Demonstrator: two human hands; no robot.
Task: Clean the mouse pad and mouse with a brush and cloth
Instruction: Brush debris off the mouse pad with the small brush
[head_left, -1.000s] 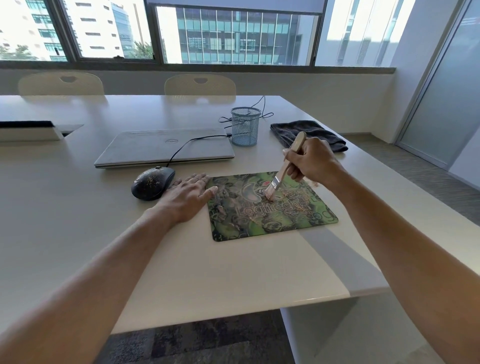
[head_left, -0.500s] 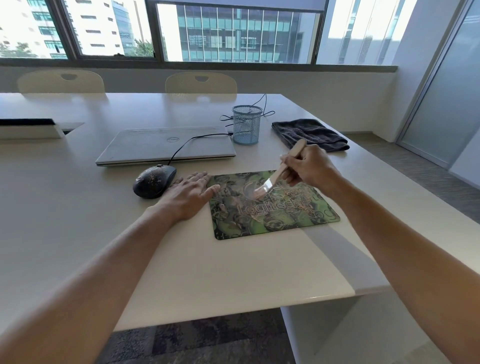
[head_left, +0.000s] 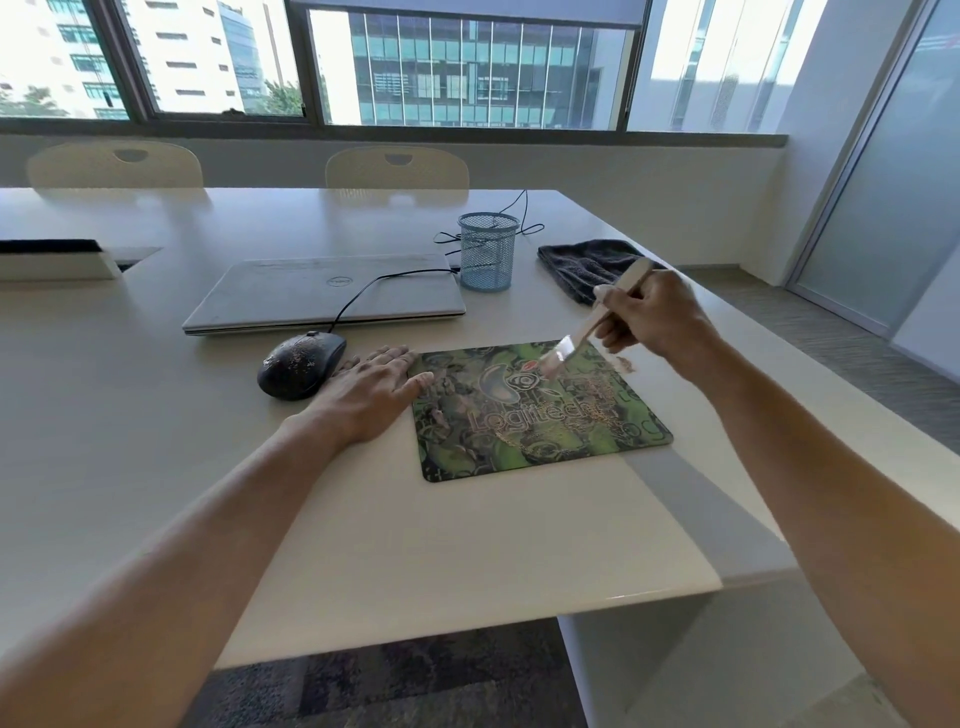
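Observation:
A green patterned mouse pad (head_left: 540, 415) lies flat on the white table, speckled with brownish crumbs. My left hand (head_left: 371, 392) lies flat beside it, fingers straight, the thumb tip pressing the pad's left edge. My right hand (head_left: 647, 317) grips a pale wooden brush (head_left: 592, 322), its bristles over the pad's far right part. A small crumb pile (head_left: 623, 364) sits just off the pad's far right corner. The black wired mouse (head_left: 301, 364), also dusted with crumbs, sits left of my left hand. A dark grey cloth (head_left: 582, 267) lies behind my right hand.
A closed silver laptop (head_left: 327, 293) lies behind the mouse. A blue mesh pen cup (head_left: 487, 252) stands between laptop and cloth, with cables behind it. The table's right edge runs close to the pad. Two chairs stand at the far side.
The brush swept left across the pad, then back to the far right, and now tilts with its bristles near the pad's upper right. My left hand stayed in place.

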